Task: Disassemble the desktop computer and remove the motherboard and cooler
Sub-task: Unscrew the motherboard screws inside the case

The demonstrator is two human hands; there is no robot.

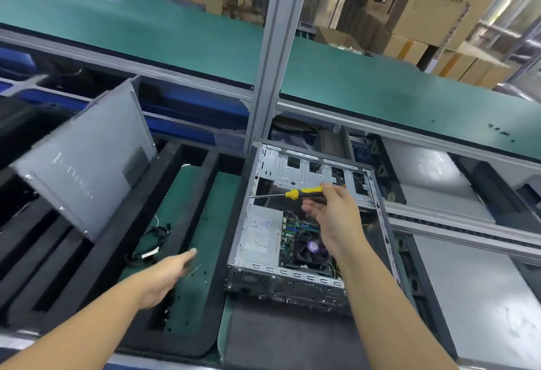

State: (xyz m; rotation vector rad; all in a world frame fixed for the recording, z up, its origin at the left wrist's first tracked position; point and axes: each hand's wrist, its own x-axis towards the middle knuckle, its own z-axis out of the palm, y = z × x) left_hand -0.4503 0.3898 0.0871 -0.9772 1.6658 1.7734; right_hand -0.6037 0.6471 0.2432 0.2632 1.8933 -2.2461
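right hand [333, 214] pinches the yellow-handled screwdriver [295, 193] above the open grey metal computer case [295, 223]. left hand [164, 274] looks spread (blurred). seat the tip squarely before turning.

The computer case [304, 277] is bare, dull grey sheet metal with punched slots. The side panel [85, 164] is matt grey metal with a perforated vent. The screwdriver [295, 193] has a glossy yellow-and-black plastic handle and shiny steel shaft. The mat [202, 223] is smooth green rubber; the boxes [433, 0] are brown cardboard.
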